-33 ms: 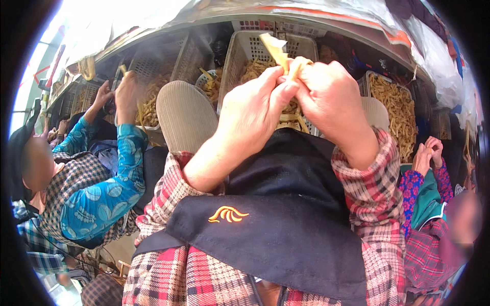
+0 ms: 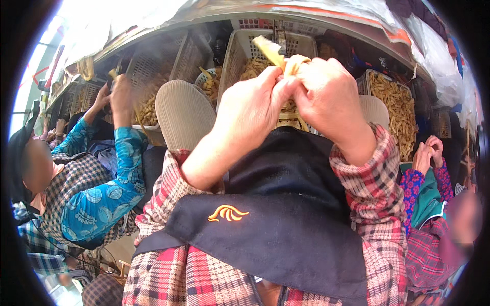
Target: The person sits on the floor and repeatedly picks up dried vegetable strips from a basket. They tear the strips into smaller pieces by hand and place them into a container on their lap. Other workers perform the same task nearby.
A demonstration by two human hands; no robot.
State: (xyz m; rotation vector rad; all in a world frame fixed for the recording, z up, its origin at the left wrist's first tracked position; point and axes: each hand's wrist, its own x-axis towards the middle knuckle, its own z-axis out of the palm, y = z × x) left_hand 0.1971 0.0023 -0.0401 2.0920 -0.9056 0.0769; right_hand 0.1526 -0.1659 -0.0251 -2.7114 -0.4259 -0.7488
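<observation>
"Pinching firmly beside the fold looks like the key here, doesn't it?"

"I'd say so. The pale yellow strip (image 2: 269,51) is up between the 2 hands, seen against the white basket (image 2: 230,64). Its free end sticks up and leftward, and a folded turn shows by the right knuckles. I take the step to be wrapping or knotting."

"How would you do that well?"

"Draw it snug with an even pull, no jerks, since a thin strip could tear. I'd make the turn lie flat before tightening, and leave the free end long enough to grip."

"And the fingers?"

"On the left hand (image 2: 247,104), thumb and forefinger are brought close together at the base of the free end, with hardly any gap. The right hand (image 2: 326,89) is curled into a loose fist, the folded part of the strip at its forefinger."

"Are its fingertips pressing the strip?"

"I can't tell; they're tucked behind the hand. The 2 thumbs nearly meet, so small movements should be enough."
</observation>
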